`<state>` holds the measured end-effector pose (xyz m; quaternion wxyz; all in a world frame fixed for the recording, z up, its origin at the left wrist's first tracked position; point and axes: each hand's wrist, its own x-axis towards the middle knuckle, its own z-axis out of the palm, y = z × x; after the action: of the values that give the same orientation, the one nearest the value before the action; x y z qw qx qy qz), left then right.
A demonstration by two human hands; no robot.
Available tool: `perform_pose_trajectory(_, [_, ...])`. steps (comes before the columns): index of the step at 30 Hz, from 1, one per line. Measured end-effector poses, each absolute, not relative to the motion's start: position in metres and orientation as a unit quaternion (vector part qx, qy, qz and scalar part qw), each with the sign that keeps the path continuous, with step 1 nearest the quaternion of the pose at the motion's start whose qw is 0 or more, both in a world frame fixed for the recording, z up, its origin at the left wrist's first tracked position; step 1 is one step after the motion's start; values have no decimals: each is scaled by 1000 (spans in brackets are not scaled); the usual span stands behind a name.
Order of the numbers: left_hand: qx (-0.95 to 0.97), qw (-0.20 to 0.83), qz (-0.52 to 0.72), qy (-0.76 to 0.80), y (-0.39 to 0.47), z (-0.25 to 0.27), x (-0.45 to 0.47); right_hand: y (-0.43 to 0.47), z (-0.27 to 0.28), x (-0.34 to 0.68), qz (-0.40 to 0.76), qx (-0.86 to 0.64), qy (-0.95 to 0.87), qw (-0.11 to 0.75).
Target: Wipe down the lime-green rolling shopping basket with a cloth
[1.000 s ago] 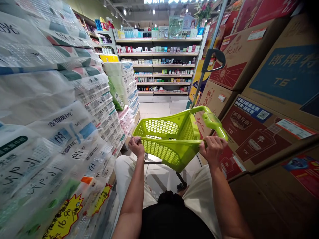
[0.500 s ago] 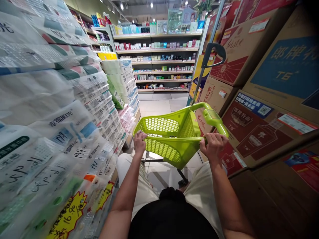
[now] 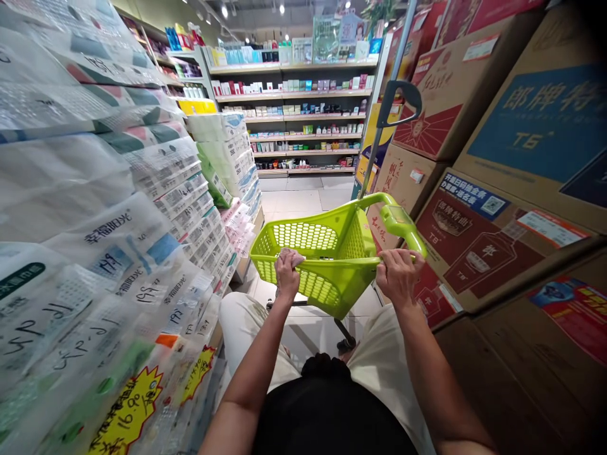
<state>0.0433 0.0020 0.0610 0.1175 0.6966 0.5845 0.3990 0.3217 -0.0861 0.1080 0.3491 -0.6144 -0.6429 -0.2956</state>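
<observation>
A bright green wheeled shopping basket with perforated sides stands between my knees, with nothing visible inside it. Halfway along its near rim, my left hand is closed around a small pale pink cloth pressed against that rim. My right hand grips the basket's near right corner, just below the thick green handle. Above the basket's far right corner rises a metal pole bearing a dark grey pull grip. Neither hand touches that grip.
Stacked tissue packs with handwritten prices line the left side closely. Large cardboard cartons are piled on the right. Shelves of boxed toiletries stand ahead beyond a tiled floor.
My left hand has slid right along the near rim, taking the pink cloth with it from the left corner. My right hand keeps its grip. The view has shifted slightly.
</observation>
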Motion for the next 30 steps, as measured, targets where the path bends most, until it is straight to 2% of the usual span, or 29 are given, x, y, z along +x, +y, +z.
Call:
perform_pose_trajectory(5, [711,155,396,560,-2,72,62,-94,114,302,-296,-582,-681,331])
perform_pose_trajectory(14, [758,175,396,488,-12,88,107,-99,116,321,-288,-646,-611,356])
perform_pose_trajectory(20, [828,146,413,350,-22,106,156,-101,114,338,-248,-632,-626,384])
perform_pose_trajectory(23, [822,87,454,333,-35,81,167,-103,113,341,-237,-623,-634,391])
perform_pose_trajectory(26, [804,38,496,326,-50,35,166,-102,109,339,-243,-614,-639,394])
perform_pose_trajectory(30, [780,50,519,345,-55,-5,166,-100,107,335,-249,-609,-641,396])
